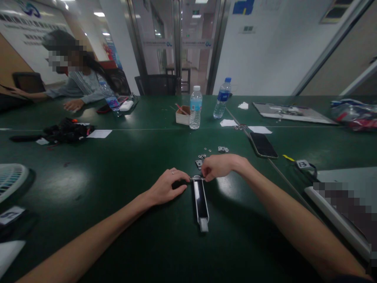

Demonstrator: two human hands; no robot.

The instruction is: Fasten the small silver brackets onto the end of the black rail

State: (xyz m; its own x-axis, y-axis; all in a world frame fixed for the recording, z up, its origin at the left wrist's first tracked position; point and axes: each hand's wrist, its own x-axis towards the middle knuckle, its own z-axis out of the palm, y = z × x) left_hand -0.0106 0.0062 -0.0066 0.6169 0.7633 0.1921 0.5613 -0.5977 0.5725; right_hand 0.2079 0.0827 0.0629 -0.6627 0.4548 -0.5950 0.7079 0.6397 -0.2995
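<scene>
From the head camera, your left hand (pixel 167 188) and right hand (pixel 219 166) meet at the far end of the long narrow bracket (pixel 200 200), which lies flat on the green desk (pixel 123 173), roughly at its middle and running lengthwise toward you. Both sets of fingertips are pinched together on something small at that far end, probably a screw or washer, though it is too small to tell for sure. Your left palm rests on the desk just beside the bracket.

To do this well, keep that left palm planted so the bracket cannot skate on the smooth surface, and let only your fingertips work. Hold the small part square to the bracket's end before you turn or press it; a tilted start will likely bind. Your knuckles shade the joint, so tip your head if you need a clearer look.

The loose washers (pixel 206 150) and small metal plates (pixel 223 149) lie just beyond your right hand, toward the far edge; reach over them gently, since a sleeve or wrist could scatter them. The phone (pixel 263 145) sits to the right, well apart, and the water bottle (pixel 195 108) stands farther back.
</scene>
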